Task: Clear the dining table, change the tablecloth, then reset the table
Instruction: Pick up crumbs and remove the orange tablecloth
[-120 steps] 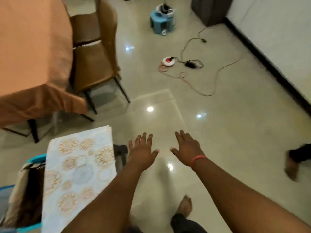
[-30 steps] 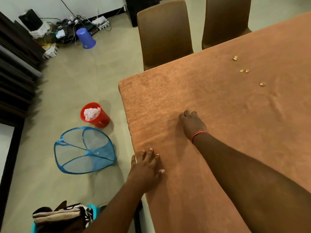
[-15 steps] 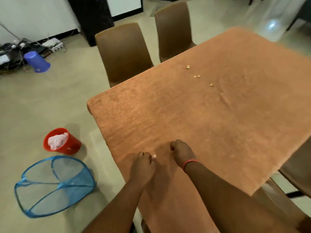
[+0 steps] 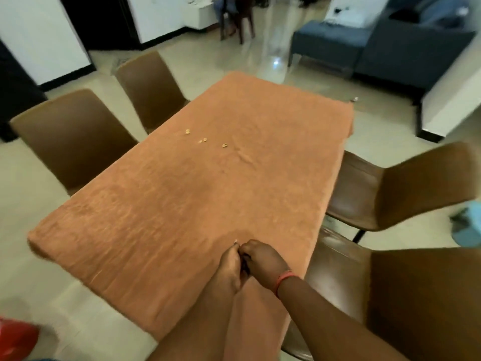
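So the orange tablecloth [image 4: 208, 199] is on the worktop, covering it edge to edge and hanging over the near end. Both hands sit together at the near edge: the left hand [image 4: 230, 267] and right hand [image 4: 263, 259] have their fingers curled in and look to be bunching the cloth between them, but the actual pinch is tucked between the knuckles, so I can't see it clearly. A few little crumbs or shell bits [image 4: 204, 140] lie near the middle of the cloth, too small to tell what they are.

Brown chairs crowd it: two on the left [image 4: 75, 142] [image 4: 151, 87], two on the right [image 4: 406, 183] [image 4: 390, 295], with the nearest one right next to the right forearm. A blue sofa [image 4: 369, 45] is beyond the far end, blurry. Something red [image 4: 15, 340] is cut off at the bottom left corner.
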